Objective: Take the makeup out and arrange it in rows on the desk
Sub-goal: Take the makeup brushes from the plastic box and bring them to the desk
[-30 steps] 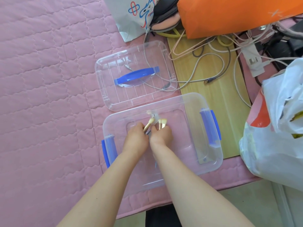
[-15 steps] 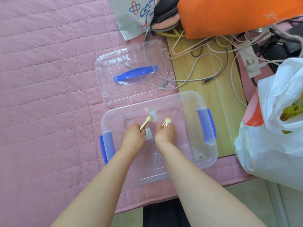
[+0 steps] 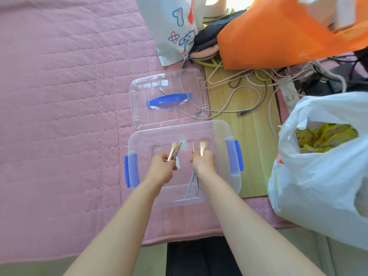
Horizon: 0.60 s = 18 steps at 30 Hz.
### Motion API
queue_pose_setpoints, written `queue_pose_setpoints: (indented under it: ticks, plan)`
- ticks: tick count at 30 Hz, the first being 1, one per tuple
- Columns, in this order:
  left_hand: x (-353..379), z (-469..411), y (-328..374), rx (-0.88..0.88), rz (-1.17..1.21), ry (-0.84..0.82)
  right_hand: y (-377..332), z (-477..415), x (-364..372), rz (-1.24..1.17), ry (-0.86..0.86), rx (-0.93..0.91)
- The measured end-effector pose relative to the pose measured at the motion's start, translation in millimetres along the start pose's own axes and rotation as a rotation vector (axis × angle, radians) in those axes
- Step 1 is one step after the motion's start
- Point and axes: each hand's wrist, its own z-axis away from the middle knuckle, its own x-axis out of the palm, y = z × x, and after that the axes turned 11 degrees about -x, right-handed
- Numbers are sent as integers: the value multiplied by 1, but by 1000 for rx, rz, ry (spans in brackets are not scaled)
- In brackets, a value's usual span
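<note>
A clear plastic box (image 3: 223,130) with blue side latches sits on the pink quilted cover. Both my hands are inside it. My left hand (image 3: 162,167) grips two makeup brushes (image 3: 173,150), one with a gold ferrule and cream bristles, one thinner. My right hand (image 3: 204,163) grips another gold brush with cream bristles (image 3: 203,148) and thin grey-handled brushes (image 3: 192,183) whose handles stick out below the fist. The box's clear lid (image 3: 143,108) with a blue handle lies just beyond the box.
A pink quilted cover (image 3: 59,96) spreads to the left. A wooden strip (image 3: 253,148) with tangled cables (image 3: 249,92) lies right of the box. A white plastic bag (image 3: 318,176) stands at the right; an orange bag (image 3: 278,32) and a printed white bag (image 3: 175,26) stand behind.
My two hands, close together over the brushes a second ago, have drawn apart, each holding its own brushes. The view has shifted slightly.
</note>
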Motion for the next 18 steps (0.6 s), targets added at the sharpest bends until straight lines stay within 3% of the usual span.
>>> queue_pose_setpoints:
  ticks: [6, 18]
  plan:
    - [2, 76, 4, 30, 218, 67, -38, 68, -51, -233, -143, -10]
    - [8, 252, -22, 70, 584, 109, -84, 213, -148, -115, -517, -231]
